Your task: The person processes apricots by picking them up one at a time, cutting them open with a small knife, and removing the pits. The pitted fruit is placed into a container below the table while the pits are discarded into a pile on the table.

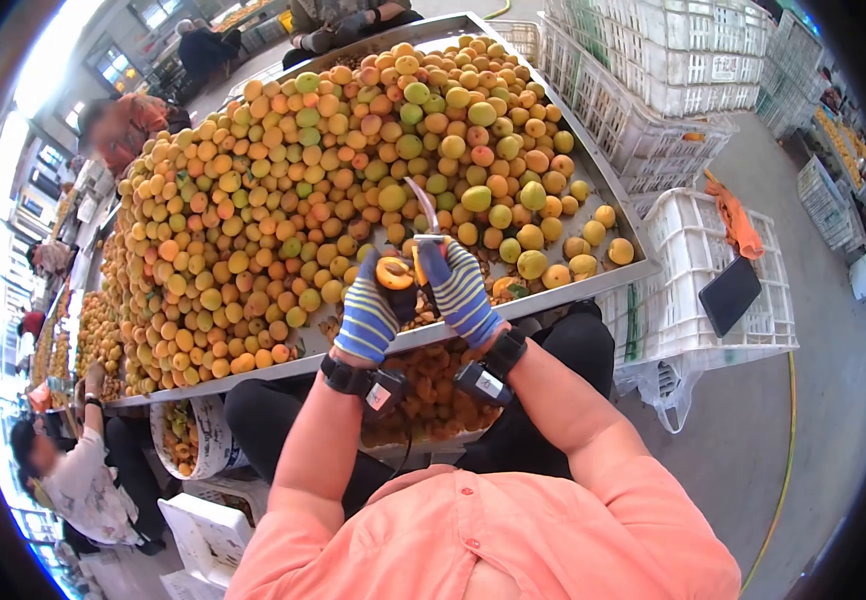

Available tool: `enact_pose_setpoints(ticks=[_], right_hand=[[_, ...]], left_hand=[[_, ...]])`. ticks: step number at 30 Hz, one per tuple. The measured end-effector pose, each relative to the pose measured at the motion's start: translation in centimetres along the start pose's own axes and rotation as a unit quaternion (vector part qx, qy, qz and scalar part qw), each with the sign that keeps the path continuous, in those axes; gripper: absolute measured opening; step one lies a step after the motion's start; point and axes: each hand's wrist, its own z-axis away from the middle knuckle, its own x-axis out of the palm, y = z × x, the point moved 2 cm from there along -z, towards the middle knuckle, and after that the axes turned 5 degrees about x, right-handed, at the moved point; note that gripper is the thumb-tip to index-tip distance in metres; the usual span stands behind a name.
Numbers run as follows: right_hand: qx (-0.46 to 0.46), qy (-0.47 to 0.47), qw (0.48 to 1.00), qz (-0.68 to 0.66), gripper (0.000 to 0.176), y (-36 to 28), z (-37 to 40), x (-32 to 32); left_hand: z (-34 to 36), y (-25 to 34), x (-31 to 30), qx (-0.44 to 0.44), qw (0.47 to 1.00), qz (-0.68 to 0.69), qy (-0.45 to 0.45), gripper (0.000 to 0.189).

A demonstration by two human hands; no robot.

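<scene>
We grip an apricot (394, 272) in our closed left hand (367, 318), at the six o'clock edge of the tray (573, 289). At its three o'clock, our right hand (463, 292) clasps a knife (423, 208), its blade curving toward twelve. Heaped fruit (353, 150) fills the tray.

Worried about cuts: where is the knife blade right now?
Head view, centre: the knife rises from the right hand, just right of the apricot held in the left hand.

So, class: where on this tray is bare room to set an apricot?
Bare metal shows only along the tray's right rim and in its near right corner, around the stray apricots. Everywhere else the heaped fruit is crowded, with no gaps.
</scene>
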Motion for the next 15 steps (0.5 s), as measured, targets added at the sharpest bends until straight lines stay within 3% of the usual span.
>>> enact_pose_setpoints(ticks=[2, 3, 4, 6, 7, 11, 13, 15], right_hand=[[0.141, -0.021, 0.988, -0.066, 0.027, -2.2, 0.5, -0.5], [0.148, -0.03, 0.986, -0.066, 0.025, -3.1, 0.7, -0.5], [0.158, -0.039, 0.984, -0.067, 0.024, -3.4, 0.8, -0.4], [0.066, -0.06, 0.996, -0.021, 0.023, -2.3, 0.6, 0.2], [0.059, -0.074, 0.993, 0.069, 0.022, -2.0, 0.9, 0.0], [-0.053, -0.116, 0.958, 0.255, 0.03, -2.0, 1.6, -0.1], [-0.121, -0.114, 0.945, 0.283, 0.031, -1.8, 1.5, -0.2], [-0.095, -0.115, 0.95, 0.275, 0.034, -1.8, 1.3, -0.4]], left_hand=[[0.6, 0.1, -0.3, 0.069, 0.996, -0.016, 0.051, 0.048], [0.7, 0.3, -0.4, 0.058, 0.996, 0.043, -0.056, 0.049], [0.6, 0.1, -1.1, 0.101, 0.993, 0.052, -0.014, 0.048], [0.4, -0.6, -1.1, 0.184, 0.978, 0.069, 0.07, 0.045], [0.6, -0.7, -1.3, 0.212, 0.977, 0.017, 0.031, 0.04], [1.1, -1.6, 0.4, 0.206, 0.969, 0.034, 0.13, 0.038], [1.1, -2.1, 0.7, 0.192, 0.979, 0.037, 0.059, 0.039], [1.1, -2.2, 0.4, 0.162, 0.986, 0.041, 0.007, 0.041]])
